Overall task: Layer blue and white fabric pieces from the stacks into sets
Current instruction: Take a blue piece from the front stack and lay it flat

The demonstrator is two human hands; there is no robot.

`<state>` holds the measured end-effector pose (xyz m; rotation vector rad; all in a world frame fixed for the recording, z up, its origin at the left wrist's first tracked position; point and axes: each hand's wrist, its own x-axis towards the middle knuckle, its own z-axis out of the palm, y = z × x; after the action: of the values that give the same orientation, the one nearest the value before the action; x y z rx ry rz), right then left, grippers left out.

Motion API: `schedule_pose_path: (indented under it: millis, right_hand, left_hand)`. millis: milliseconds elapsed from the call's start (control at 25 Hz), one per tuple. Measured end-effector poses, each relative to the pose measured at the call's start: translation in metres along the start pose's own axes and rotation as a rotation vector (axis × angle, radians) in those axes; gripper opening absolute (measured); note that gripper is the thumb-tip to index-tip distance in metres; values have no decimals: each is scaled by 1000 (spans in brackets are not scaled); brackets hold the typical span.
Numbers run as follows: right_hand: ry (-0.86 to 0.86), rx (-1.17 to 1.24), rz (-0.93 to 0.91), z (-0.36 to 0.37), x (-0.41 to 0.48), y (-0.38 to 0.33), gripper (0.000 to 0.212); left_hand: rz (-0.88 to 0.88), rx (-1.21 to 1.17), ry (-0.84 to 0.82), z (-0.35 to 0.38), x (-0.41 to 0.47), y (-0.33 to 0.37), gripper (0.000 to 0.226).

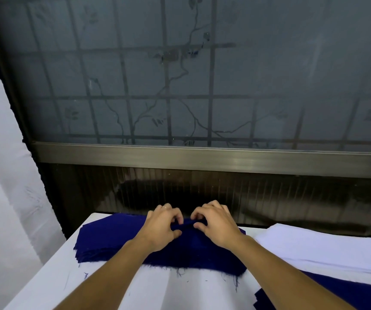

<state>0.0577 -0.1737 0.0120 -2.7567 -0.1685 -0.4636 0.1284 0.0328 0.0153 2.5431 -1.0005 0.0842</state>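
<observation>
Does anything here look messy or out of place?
Only small things: the blue stack has frayed near edges, with loose blue threads scattered on the white table. Its layers sit slightly fanned.

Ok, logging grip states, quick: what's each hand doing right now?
Left hand: pinching the top of the blue fabric stack.
Right hand: pinching the same blue fabric.

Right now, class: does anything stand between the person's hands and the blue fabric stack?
Nothing visible does. The left hand and right hand rest directly on the blue fabric stack, pinching a ridge of its top layer.
</observation>
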Motion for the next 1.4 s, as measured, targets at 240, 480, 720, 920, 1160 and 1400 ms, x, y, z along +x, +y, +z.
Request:
schedule_pose_path:
  millis: [240, 480, 720, 920, 1160, 1400]
  right_hand:
    - [52, 8, 15, -2, -10, 5, 10]
    - [3, -9, 81, -12, -17, 15, 27]
    - [0, 52, 185, -27, -25, 21, 16]
    - [40, 228, 187, -34, -32, 13, 4]
    - [200, 296, 288, -45, -35, 18, 7]
    - [275, 408, 373, -59, -45, 34, 12]
  left_hand:
    - [-63, -29, -94, -4, -2, -8, 33]
    - [-70, 147, -13, -37, -7, -22, 38]
    - [-223, 57, 110, -68, -33, -57, 18]
    - [-137, 161, 64, -76, -37, -45, 22]
    - [-173, 195, 0, -84, -35, -43, 14]
    - [-304, 148, -35, -100, -55, -58, 31]
